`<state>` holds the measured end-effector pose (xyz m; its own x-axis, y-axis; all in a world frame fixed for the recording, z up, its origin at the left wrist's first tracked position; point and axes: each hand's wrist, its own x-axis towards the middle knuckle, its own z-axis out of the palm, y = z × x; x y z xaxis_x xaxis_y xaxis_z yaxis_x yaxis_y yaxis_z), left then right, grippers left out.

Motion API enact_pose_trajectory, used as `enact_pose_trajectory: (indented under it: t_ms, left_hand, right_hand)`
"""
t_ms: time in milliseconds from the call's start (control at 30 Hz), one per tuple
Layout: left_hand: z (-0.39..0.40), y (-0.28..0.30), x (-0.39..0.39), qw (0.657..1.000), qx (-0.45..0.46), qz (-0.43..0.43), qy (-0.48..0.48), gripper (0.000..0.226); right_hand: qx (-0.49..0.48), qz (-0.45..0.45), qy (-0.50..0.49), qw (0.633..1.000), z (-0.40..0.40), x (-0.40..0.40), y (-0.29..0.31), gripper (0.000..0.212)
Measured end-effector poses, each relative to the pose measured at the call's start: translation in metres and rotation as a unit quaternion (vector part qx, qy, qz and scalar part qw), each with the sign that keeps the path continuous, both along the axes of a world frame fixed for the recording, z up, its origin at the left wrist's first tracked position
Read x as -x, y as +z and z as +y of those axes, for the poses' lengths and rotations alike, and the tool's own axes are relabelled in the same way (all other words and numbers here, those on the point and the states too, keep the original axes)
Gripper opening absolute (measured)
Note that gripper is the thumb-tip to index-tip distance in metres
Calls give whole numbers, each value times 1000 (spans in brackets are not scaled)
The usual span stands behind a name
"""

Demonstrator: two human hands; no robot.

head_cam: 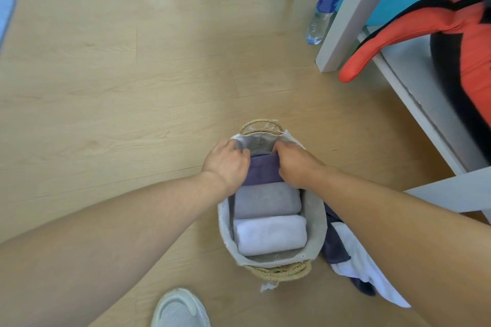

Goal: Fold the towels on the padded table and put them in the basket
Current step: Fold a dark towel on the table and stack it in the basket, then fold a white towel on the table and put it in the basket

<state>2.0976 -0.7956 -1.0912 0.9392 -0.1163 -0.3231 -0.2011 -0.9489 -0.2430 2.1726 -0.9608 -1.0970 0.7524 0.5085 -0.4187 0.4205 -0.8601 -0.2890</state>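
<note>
Purple towel [261, 169] sits in the basket [316, 223], gripped between both hands' fingers [243, 152].

So I've got the basket [316, 223] sitting on the floor [132, 87], three folded towels [267, 200] lined up inside near to far. Both hands are at the farthest one, left hand [225, 164] on its left, right hand [296, 164] on its right. Bottle [325, 5] stands far right.

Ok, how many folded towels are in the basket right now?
3. White towel nearest the person, grey towel in the middle, purple towel at the far end under both hands. More could be hidden beneath them in the basket.
</note>
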Motion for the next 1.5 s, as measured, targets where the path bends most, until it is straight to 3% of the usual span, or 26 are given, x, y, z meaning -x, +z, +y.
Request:
enact_pose_trajectory:
  t_ms: [133,233,267,367,433,567,633,800,967,1100,1200,1267,1333,1433,1500]
  left_hand:
    - [-4,-2,-4,1000,-21,9,-8,30]
    - [-10,-1,-2,1000,9,-18,23,33]
    - [-12,-2,0,999,28,-23,30,33]
    - [-18,-3,10,998,67,3,20,32]
    - [-23,-8,21,996,78,35,34,34]
    - [-32,-21,40,990,59,94,83,66]
    - [-34,-23,40,991,48,99,78,71]
    - [-37,-24,35,995,6,85,59,74]
    - [-43,-22,30,993,-40,98,54,69]
    - [-51,4,13,996,-45,76,25,41]
    - [-61,21,2,998,63,-15,13,33]
    - [-74,23,0,979,193,-63,0,30]
    - [-93,17,10,961,267,-76,-1,37]
    - [-112,-11,40,965,250,16,74,63]
    - [-110,-35,57,958,244,87,124,68]
  right_hand:
    - [65,-23,13,998,8,-1,-6,28]
    - [112,-123,28,986,13,7,-6,28]
    - [105,-191,48,975,14,11,-9,24]
    - [39,-277,61,958,11,16,-20,16]
    - [8,-218,54,974,6,19,-25,13]
    - [56,-90,44,993,2,39,-36,55]
    - [61,-20,37,997,1,47,-40,68]
    - [25,63,0,998,-2,39,-43,75]
    - [39,81,12,996,-1,35,-42,73]
    - [4,44,52,998,-19,29,-11,61]
    - [-23,-8,77,997,-48,22,26,55]
    - [-19,-56,88,994,-75,19,58,44]
    - [14,-82,86,993,-107,20,86,47]
    - [91,-83,70,990,-156,33,106,52]
    - [99,-56,48,992,-183,49,100,46]
